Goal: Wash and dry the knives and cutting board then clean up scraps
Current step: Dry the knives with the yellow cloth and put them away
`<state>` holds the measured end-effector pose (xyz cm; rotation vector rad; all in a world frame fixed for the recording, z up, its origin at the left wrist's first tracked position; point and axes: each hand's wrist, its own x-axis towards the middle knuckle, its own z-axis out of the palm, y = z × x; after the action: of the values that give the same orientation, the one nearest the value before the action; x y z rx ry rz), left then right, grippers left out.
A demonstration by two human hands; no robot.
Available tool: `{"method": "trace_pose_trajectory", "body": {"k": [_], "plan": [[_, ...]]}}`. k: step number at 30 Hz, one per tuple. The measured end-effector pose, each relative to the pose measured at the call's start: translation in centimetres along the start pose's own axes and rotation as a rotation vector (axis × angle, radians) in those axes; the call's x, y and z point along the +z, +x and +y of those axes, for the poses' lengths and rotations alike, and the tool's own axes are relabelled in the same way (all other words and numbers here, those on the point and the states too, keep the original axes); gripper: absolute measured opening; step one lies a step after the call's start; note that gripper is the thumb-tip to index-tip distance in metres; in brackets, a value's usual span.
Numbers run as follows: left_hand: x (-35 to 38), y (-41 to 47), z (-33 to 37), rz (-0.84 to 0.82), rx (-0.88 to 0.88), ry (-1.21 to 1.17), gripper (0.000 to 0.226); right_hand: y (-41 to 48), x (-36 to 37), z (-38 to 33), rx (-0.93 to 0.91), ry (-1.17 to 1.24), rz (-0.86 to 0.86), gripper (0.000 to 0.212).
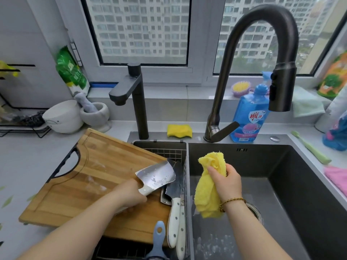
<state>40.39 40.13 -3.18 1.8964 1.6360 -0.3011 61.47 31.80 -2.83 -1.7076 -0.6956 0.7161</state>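
- Left hand (131, 194) grips the cleaver (156, 176) by its handle; the wet blade is held over the cutting board (84, 175), seemingly presented for wiping.
- Right hand (227, 182) clutches a yellow cloth (208, 186) above the sink (300, 184), ready.
- Other knives (175, 203) rest at the board's right edge.

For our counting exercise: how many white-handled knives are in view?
3. The left hand holds a steel cleaver over the wooden cutting board; a dark-bladed knife and a second knife lie side by side at the board's right edge. More may be hidden.
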Motion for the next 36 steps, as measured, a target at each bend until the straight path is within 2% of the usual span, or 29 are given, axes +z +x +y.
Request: {"method": "trace_pose_trajectory", "body": {"k": [2,4,6,9,12,15,16,18,20,22,27,30,36], "plan": [[-1.0,-0.2,-0.8,0.097,0.036,0.001,0.007,0.1,0.6,-0.8,-0.036,0.020,0.043,0.021],[-1.9,-0.6,-1.1,0.172,0.076,-0.017,0.015,0.1,1.7,-1.7,-0.077,0.026,0.075,0.016],[-2.6,-1.3,-0.8,0.215,0.141,-0.035,0.013,-0.2,3.2,-2.6,-0.119,0.064,0.083,0.014],[-2.9,-2.8,0.4,0.227,0.228,-0.005,0.010,-0.9,5.5,-4.1,-0.254,0.064,0.051,0.023],[-2.3,-3.5,1.3,0.236,0.265,0.063,0.011,-2.1,7.3,-4.5,-0.489,-0.189,-0.093,0.039],[-1.7,-3.8,1.7,0.262,0.301,0.126,0.008,-3.0,7.6,-3.4,-0.729,-0.497,-0.270,0.035],[-1.6,-3.8,1.8,0.263,0.313,0.143,0.005,-2.9,7.4,-3.0,-0.740,-0.564,-0.307,0.033],[-1.2,-4.0,2.0,0.252,0.331,0.186,0.004,-2.6,6.7,-2.5,-0.726,-0.671,-0.288,0.030],[-0.9,-4.1,2.2,0.243,0.338,0.192,0.007,-2.5,6.2,-2.5,-0.778,-0.725,-0.181,0.022],[-0.8,-4.2,2.6,0.253,0.338,0.174,0.010,-2.0,5.5,-2.4,-0.818,-0.794,-0.099,0.029],[-1.1,-4.3,3.2,0.282,0.364,0.205,0.028,0.5,2.8,-2.3,-0.680,-0.933,0.072,0.028],[-0.9,-4.2,3.1,0.250,0.374,0.220,0.027,2.1,1.1,-1.4,-0.523,-0.864,0.023,0.033],[-1.2,-4.0,3.2,0.254,0.352,0.161,0.025,3.5,0.9,-2.0,-0.395,-0.673,0.103,0.031]]}}
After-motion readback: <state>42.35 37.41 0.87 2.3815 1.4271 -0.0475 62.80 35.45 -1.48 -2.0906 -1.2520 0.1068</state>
